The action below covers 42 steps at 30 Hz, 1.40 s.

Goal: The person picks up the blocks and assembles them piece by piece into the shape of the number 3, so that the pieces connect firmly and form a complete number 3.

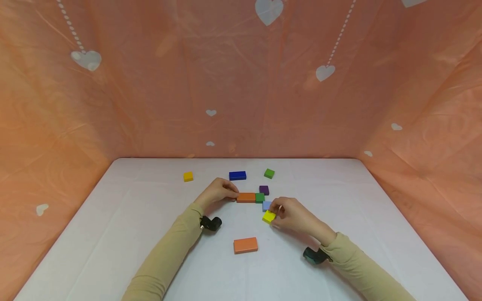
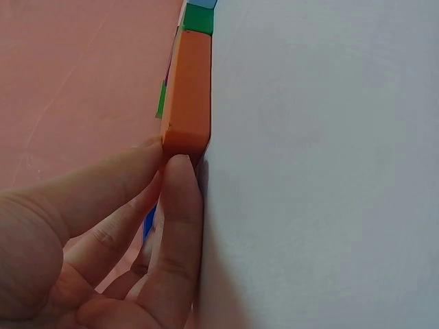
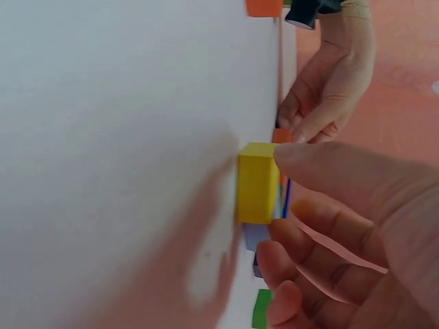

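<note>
My left hand (image 1: 217,192) has its thumb and fingertips at the left end of an orange block (image 1: 246,197), steadying it flat on the table. A green block (image 1: 260,198) sits against that block's right end. My right hand (image 1: 295,214) pinches a bright yellow block (image 1: 269,216) between thumb and fingers, tilted in the head view. Just behind the yellow block lies a light blue block (image 1: 266,205), partly covered by the right fingers. A purple block (image 1: 264,190) lies behind the green one. In the left wrist view the thumb and a fingertip meet the orange block's end (image 2: 188,96).
A lighter orange block (image 1: 245,246) lies nearer the body, between the forearms. Farther back are an amber block (image 1: 188,177), a dark blue block (image 1: 237,175) and a light green block (image 1: 269,173). An orange curtain (image 1: 229,92) encloses the white table (image 1: 124,238).
</note>
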Each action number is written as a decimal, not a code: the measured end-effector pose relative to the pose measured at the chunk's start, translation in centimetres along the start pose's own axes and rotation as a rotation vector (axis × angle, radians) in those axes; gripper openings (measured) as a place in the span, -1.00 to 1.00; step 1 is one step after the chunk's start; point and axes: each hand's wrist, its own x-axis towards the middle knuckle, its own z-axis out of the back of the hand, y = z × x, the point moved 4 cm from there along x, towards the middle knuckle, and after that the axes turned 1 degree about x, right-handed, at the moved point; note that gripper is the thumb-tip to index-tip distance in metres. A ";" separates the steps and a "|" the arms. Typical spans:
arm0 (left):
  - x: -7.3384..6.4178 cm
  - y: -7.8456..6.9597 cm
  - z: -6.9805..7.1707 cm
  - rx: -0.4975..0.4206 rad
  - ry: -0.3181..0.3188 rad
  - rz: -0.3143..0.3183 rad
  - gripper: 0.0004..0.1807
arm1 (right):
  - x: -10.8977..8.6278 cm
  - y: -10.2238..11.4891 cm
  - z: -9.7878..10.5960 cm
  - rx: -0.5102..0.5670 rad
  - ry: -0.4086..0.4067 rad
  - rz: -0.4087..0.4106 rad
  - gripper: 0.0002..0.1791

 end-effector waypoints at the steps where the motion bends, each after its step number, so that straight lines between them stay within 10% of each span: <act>1: 0.0 0.0 0.0 -0.003 0.001 0.002 -0.86 | -0.1 0.1 0.1 -0.003 -0.003 0.002 -0.69; 15: 0.1 0.1 0.1 0.019 0.009 -0.009 -0.86 | -0.6 1.6 1.8 0.106 -0.001 0.133 -0.61; 42: 0.1 -0.1 0.3 0.027 0.001 -0.029 -0.86 | 1.3 4.5 -2.6 0.296 0.203 0.298 -0.48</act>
